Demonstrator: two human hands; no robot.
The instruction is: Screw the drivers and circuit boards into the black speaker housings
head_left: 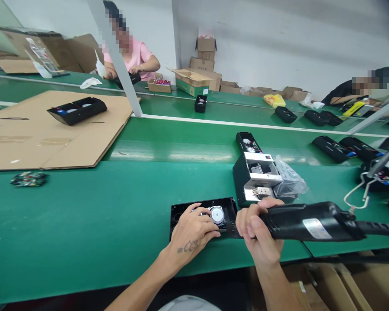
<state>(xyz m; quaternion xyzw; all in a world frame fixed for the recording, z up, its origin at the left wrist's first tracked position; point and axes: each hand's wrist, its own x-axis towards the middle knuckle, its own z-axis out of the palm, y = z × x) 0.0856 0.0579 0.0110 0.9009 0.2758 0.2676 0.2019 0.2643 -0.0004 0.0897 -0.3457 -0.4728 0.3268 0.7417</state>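
A black speaker housing (228, 203) lies open side up on the green bench, with a round silver speaker driver (217, 214) inside it. My left hand (194, 224) reaches over its near edge, fingers curled onto the inside and thumb at the near side; what lies under the fingers is hidden. In my right hand (257, 224) is a black electric screwdriver (304, 220), held almost level, its tip end over the right end of the housing. Its cord runs off to the right. Just behind stands a black-and-silver screw feeder (262, 177).
A clear plastic bag (288, 177) sits beside the feeder. Behind it is another open housing (248, 142). Circuit boards (29, 179) and cardboard (61, 147) lie left, several black housings (333, 148) right. A metal hook (359, 194) hangs near the screwdriver. Two people work across the bench.
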